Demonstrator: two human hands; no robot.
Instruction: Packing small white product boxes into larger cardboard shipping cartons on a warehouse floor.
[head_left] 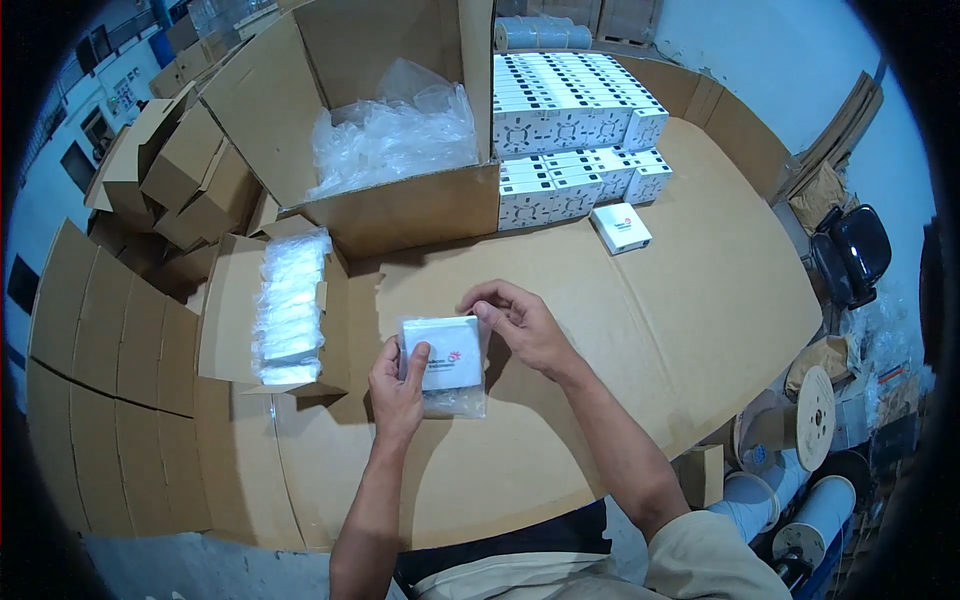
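Bag (455,402) in left hand (398,395), white box (450,370) inside; carton (228,312): wrapped packs (290,305).

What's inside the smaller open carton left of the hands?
A row of white packs in clear plastic shows inside the smaller open carton. The packs cover its bottom, so anything underneath cannot be seen.

Cardboard-topped tbl (720,290): lg ctn (410,210), sm ctn (335,320), stacked wht boxes (565,130), lone wht box (622,229).

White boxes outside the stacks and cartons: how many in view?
2. One white box, in a clear bag, is in the left hand; another white box lies by the stacked boxes. More could be hidden behind the large carton.
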